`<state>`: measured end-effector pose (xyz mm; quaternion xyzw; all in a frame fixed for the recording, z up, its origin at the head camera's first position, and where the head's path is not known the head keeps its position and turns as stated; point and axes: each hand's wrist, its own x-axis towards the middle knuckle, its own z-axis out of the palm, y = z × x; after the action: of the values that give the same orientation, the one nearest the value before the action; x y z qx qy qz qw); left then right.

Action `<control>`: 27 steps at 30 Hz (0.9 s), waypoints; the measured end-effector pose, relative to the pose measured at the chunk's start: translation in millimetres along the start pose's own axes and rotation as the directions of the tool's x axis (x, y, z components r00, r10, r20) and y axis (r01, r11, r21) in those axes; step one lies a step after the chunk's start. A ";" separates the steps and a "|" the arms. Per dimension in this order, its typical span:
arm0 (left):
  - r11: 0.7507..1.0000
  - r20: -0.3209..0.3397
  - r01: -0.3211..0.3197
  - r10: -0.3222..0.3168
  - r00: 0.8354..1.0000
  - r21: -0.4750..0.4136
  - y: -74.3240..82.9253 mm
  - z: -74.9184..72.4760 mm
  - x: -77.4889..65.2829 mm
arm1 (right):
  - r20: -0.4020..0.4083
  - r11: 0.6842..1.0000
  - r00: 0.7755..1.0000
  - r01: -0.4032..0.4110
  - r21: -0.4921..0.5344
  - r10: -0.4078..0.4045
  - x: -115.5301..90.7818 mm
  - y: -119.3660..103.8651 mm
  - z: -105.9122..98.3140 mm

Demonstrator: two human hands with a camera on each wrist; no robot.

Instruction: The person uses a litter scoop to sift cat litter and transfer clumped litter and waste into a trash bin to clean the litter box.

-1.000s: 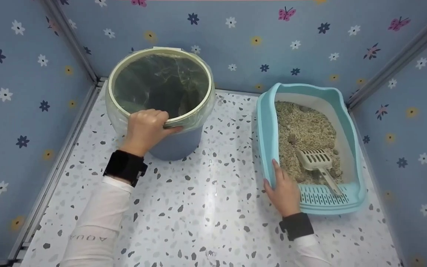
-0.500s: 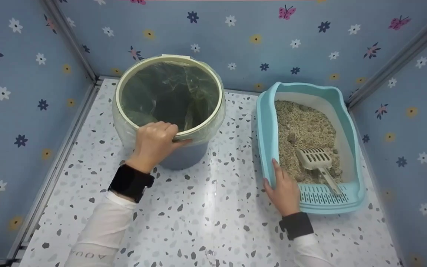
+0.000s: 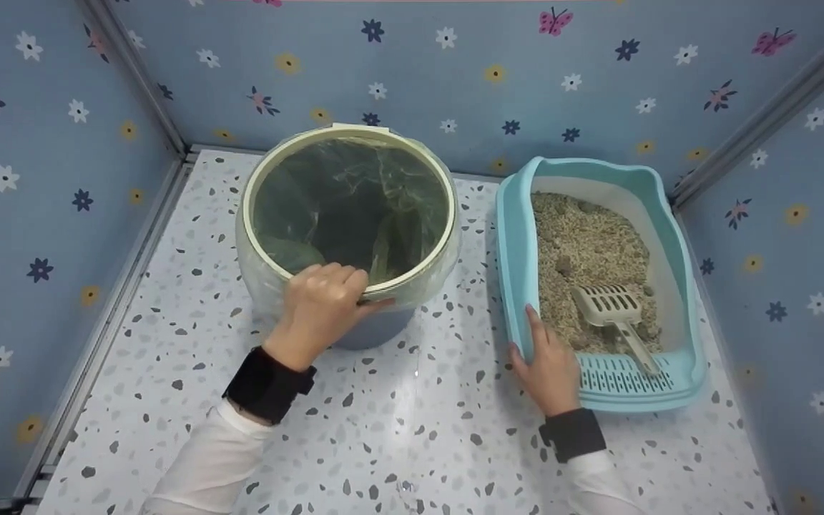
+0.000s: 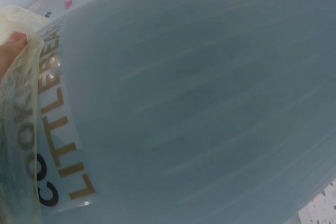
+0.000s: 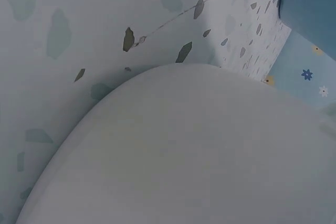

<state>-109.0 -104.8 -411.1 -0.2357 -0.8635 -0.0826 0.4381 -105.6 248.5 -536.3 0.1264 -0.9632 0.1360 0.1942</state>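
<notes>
The left hand point(image 3: 322, 307) is clamped on the near rim of the bin point(image 3: 385, 330), at left. The right hand point(image 3: 549, 372) rests, thumb and forefinger apart, on the near left edge of the litter box point(image 3: 515, 247), at right.

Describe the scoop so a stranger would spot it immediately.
Start at the turquoise litter tray, right of the bag-lined bin. On the tray's litter lies the pale scoop, handle reaching over the perforated front ledge. Its slotted head and straight handle set it apart from tray and bin.
</notes>
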 end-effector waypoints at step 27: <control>0.999 -0.027 -0.036 0.036 0.999 -0.014 55.7 -20.4 -6.5 | 0.044 0.997 0.998 -0.040 0.071 0.037 -1.6 1.5 -4.7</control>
<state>-64.3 -65.4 -407.5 -0.2531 -0.8527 -0.0840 0.4492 -103.0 251.7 -533.1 0.1179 -0.9639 0.1717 0.1661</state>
